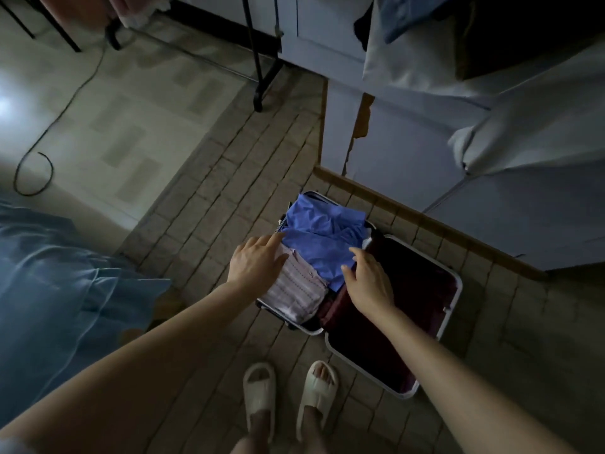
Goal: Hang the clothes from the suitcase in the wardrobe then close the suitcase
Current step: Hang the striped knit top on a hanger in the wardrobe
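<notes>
Both forearms reach down from the head camera to an open suitcase (453, 290) on the tiled floor, beyond white slippers (258, 391). In its near-left half lie a blue garment (322, 244) on top and a pale striped garment (296, 290) beside it. Left hand (255, 260) rests flat, fingers straight, at the blue cloth's left edge; right hand (368, 276) touches its right edge, fingers loosely bent, seemingly not gripping. Cloth looks light, limp, crumpled: best gathered at both sides or by the shoulders.

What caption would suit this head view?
Both hands reach the blue garment in the open suitcase.
</notes>
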